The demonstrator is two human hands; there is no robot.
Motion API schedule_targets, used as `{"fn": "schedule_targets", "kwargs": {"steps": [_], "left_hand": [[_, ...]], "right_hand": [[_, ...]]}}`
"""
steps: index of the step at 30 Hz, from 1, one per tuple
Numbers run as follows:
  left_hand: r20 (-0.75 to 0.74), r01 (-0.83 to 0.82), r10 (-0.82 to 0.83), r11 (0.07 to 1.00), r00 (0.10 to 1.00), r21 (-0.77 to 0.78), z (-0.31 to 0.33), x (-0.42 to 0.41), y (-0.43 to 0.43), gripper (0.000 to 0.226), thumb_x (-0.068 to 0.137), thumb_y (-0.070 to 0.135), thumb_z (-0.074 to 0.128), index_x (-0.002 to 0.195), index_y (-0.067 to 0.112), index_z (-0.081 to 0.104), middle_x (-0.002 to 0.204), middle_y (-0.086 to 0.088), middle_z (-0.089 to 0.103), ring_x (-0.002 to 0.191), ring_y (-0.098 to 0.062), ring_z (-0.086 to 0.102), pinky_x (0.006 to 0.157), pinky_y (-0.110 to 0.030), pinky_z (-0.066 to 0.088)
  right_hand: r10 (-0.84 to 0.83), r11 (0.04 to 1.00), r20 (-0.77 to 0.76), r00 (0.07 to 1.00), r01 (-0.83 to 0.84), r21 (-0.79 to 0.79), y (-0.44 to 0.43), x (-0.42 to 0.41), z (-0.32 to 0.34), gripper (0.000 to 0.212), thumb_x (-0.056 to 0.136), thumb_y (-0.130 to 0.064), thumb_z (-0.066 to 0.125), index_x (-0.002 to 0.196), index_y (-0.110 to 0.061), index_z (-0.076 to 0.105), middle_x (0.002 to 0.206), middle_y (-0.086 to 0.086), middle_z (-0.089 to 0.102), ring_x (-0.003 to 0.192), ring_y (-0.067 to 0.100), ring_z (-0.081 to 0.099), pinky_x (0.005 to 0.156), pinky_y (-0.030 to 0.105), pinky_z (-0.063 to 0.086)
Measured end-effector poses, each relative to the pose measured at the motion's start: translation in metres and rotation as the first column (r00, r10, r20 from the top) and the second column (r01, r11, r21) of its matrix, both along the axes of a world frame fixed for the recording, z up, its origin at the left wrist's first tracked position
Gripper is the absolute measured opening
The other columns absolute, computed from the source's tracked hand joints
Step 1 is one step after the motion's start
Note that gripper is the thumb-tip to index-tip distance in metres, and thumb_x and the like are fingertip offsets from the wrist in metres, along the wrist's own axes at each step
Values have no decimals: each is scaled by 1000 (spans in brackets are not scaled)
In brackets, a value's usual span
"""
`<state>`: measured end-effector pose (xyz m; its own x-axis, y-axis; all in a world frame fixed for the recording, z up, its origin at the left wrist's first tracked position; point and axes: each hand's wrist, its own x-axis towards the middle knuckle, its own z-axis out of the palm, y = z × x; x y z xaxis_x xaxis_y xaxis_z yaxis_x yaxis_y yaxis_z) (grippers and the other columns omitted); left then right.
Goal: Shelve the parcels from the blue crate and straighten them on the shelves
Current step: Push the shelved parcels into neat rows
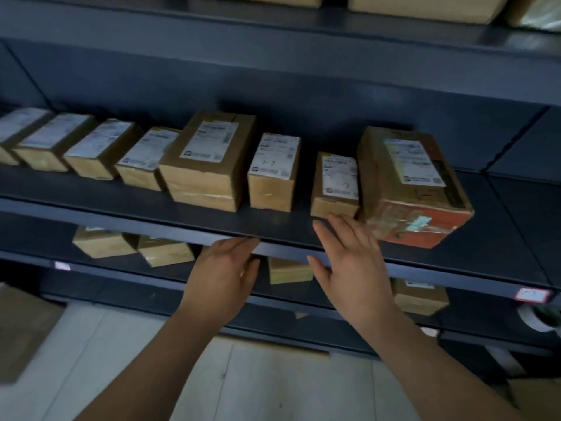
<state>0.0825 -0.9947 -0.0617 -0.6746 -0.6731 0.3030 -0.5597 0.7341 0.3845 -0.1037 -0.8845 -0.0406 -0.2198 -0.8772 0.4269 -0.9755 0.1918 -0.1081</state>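
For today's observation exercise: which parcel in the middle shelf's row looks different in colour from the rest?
The rightmost parcel, largest in the row. Its front face is orange-red with clear tape across it, while the others are plain brown cardboard. It sits just beyond the right hand.

Dark blue-grey metal shelving (273,235) fills most of the frame in dim light. A pale tiled floor (249,387) shows along the bottom, brighter at lower left.

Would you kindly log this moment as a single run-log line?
phase: straightening | left hand: open, at shelf edge | right hand: open, fingers by small parcel | orange-fronted parcel: askew | crate: unseen
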Motion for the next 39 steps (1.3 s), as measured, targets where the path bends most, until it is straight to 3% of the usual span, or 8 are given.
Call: {"fn": "schedule_targets", "kwargs": {"steps": [7,11,16,19,26,33,36,39], "left_hand": [[112,-94,87,994,990,59,-41,127,-46,32,78,13,72,110,12,69,104,-5,71,90,-28,66,79,-38,54],[182,-103,90,992,979,66,-64,189,-92,33,83,22,58,112,12,68,104,-5,71,92,-29,66,80,-41,55],[204,-94,81,994,976,56,-100,242,-147,32,79,13,71,111,12,68,99,-6,71,86,-31,66,78,-41,52],[216,-115,98,991,971,68,-131,264,-182,37,82,17,68,118,16,64,108,-5,69,96,-30,64,84,-41,50],[338,-210,200,978,920,-8,-209,290,-271,53,94,29,50,144,20,36,150,-5,35,138,-25,31,113,-40,26],[453,-272,276,959,848,-76,-263,280,-335,73,97,43,41,151,29,-7,159,-6,0,146,-28,-1,119,-45,5],[441,-281,309,951,843,-130,-284,281,-346,74,96,46,41,149,32,-9,159,-10,-6,146,-30,-5,118,-48,2],[371,-274,333,940,867,-202,-297,288,-358,73,95,48,43,150,34,-4,159,-10,-2,146,-29,-4,118,-49,4]], "right_hand": [[116,990,95,989,-123,63,-64,122,-41,43,83,-30,67,121,-11,61,127,11,59,117,28,54,103,43,42],[113,989,138,984,-124,75,-106,192,-71,43,80,-28,70,119,-11,63,124,11,60,115,29,56,99,44,45],[85,990,117,989,-97,104,-156,252,-113,46,77,-28,75,119,-12,64,121,11,63,111,30,58,96,43,48],[74,980,114,991,-93,174,-188,266,-147,48,77,-30,74,121,-12,63,123,11,62,114,31,57,96,44,48],[67,967,48,997,-76,242,-271,264,-227,53,69,-27,80,118,-12,65,121,15,62,114,37,56,99,50,44],[47,954,-87,995,-19,298,-337,249,-274,59,94,-43,46,147,-25,28,154,6,24,143,26,15,117,45,4],[12,959,-44,999,1,283,-349,250,-291,57,93,-46,45,145,-31,28,151,1,28,142,21,16,115,54,0],[-22,972,-3,1000,22,235,-357,260,-304,56,93,-49,42,145,-35,25,149,-1,28,138,22,19,112,59,7]]}}
